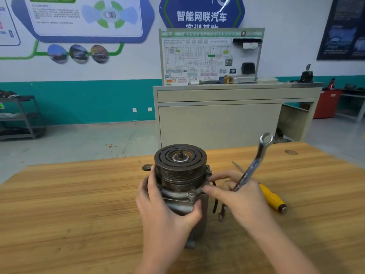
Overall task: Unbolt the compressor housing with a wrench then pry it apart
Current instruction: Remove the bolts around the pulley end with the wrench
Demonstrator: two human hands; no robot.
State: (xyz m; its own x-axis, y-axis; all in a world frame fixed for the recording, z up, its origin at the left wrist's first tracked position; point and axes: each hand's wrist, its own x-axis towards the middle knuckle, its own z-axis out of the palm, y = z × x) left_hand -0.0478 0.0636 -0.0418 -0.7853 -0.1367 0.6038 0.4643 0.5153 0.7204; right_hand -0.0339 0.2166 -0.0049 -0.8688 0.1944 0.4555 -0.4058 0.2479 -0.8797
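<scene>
The left hand (166, 206) wraps around the grey metal body of the compressor (180, 182), which stands upright near the front middle of the wooden table (79, 194), thumb across its front and fingers curled behind. Just to its right, the right hand (243, 198) clasps a steel wrench (254, 163) between curled fingers, the ring end tilted up and away, while its forefinger and thumb reach to the flange beside a bolt (192, 193). The compressor's top is a dark, round, grooved pulley with curved slots and a central shaft. Behind the right hand lies a yellow-handled screwdriver (273, 198). Farther off stands a beige cabinet (227, 119) carrying a wiring-diagram board (209, 56).
</scene>
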